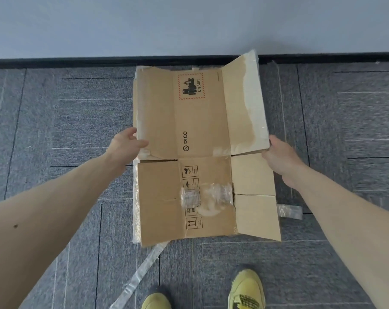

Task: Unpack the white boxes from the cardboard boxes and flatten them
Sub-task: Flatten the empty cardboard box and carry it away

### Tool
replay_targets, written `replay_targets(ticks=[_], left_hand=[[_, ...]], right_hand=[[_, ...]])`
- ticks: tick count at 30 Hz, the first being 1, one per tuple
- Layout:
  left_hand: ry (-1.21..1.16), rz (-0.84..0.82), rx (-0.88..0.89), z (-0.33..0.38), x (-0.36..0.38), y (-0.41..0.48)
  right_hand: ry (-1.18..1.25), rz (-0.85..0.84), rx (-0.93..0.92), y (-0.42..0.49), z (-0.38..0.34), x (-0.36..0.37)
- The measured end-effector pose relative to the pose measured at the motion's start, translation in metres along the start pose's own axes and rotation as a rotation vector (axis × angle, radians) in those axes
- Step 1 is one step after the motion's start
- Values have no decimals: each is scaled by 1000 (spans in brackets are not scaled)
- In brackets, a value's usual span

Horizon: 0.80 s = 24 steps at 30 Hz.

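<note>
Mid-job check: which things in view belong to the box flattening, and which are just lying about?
In the job: flattened cardboard box; left hand and right hand, gripping its side edges.
Lying about: long tape strip and tape scrap on the carpet.

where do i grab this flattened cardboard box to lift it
Grip the flattened cardboard at its side edges near the middle crease, one hand from each side, as the left hand and right hand do. Wide, thin, with loose flaps, so opposite edges should steady it.

Prob. office: grey carpet tiles [77, 121], plain wall [189, 23].
</note>
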<state>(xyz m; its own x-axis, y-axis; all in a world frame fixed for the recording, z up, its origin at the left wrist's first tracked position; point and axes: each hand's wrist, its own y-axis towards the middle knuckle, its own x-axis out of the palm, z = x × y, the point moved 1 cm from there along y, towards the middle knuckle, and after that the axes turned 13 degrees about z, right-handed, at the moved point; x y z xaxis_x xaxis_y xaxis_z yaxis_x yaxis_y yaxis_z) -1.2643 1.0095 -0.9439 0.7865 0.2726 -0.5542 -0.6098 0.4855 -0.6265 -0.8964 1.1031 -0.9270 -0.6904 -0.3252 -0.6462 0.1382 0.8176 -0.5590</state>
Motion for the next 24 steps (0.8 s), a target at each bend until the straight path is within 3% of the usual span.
replay_targets(ticks=[4,9,16,24], left_hand=[[114,-6,62,44,-28,-72],[233,-87,265,126,-75,-176],[581,-219,790,267,-125,-354],[762,-343,1276,368,-131,-589]], right_hand=[[1,-39,13,-55,-29,-36],[24,-32,-43,-147,-93,-115],[-55,54,-176,-308,-161,-268],[-110,357,-202,-494,-148,-448]])
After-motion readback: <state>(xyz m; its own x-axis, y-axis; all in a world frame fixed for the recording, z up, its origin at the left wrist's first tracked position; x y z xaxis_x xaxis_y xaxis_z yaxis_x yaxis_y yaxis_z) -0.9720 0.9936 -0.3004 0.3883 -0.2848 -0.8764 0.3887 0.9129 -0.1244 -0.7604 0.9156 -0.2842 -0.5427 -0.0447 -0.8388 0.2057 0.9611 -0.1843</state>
